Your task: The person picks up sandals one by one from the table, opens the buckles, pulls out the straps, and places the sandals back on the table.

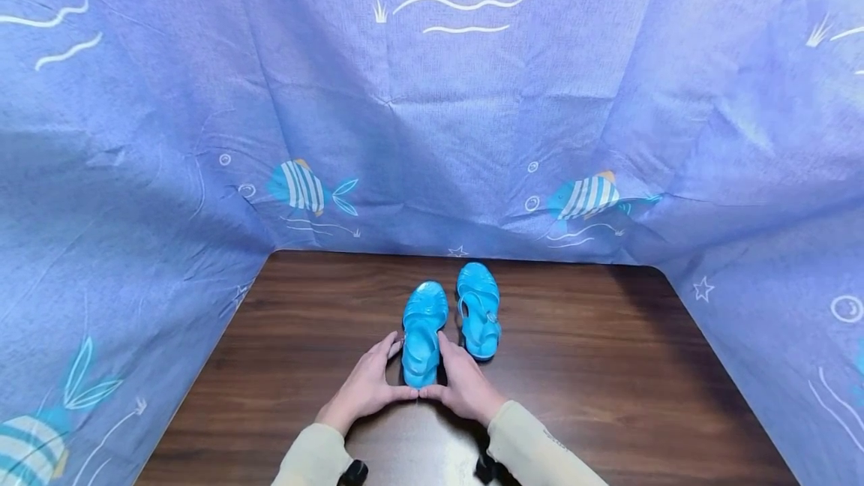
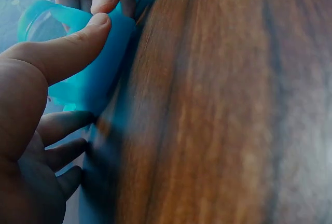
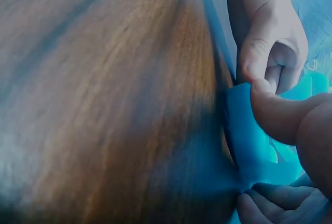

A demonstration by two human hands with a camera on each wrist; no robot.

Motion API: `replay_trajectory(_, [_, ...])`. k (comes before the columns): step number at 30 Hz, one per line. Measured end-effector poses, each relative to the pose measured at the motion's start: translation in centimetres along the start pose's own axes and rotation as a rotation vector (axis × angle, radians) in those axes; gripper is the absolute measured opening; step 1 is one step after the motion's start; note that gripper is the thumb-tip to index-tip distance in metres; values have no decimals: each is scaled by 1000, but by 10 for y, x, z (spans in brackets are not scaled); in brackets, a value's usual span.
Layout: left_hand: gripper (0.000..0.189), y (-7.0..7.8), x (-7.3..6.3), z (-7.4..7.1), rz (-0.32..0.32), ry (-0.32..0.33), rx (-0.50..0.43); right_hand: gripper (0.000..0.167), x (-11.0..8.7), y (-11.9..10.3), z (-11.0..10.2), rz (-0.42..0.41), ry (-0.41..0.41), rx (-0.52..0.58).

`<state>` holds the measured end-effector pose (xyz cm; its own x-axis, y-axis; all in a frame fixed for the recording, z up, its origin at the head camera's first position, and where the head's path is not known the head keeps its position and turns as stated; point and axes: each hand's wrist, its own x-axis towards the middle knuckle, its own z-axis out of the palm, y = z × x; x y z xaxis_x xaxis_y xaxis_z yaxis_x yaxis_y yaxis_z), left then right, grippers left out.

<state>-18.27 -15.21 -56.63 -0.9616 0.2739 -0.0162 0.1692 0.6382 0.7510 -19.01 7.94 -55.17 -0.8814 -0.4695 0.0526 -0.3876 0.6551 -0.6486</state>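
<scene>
Two bright blue open sandals lie soles down on the table, toes toward the back. My two hands frame the heel half of the left sandal [image 1: 427, 313]. The left hand [image 1: 367, 387] lies along its left side, fingers fairly straight and spread, thumb at the back of the heel. On the opposite side, the right hand [image 1: 467, 387] has its fingers by the strap. Both thumb tips meet behind the heel [image 2: 111, 42], as the wrist views also show. To the right and slightly farther back, the other sandal [image 1: 478, 306] lies apart from the hands.
The dark brown wood-grain table [image 1: 324, 306] has rounded far corners. A blue cloth [image 1: 432, 133] with fish drawings stands up around its back and sides. Bright light reflects off the tabletop near the wrists.
</scene>
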Motion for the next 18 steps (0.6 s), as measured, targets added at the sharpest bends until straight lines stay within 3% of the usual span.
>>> replay_trajectory(10, [111,4,9,4,6,55,38,95,7,0,1,12,73,23])
replay_trajectory(18, [101,6,18,9,35,111,54,87,14,-3,3,77,104,25])
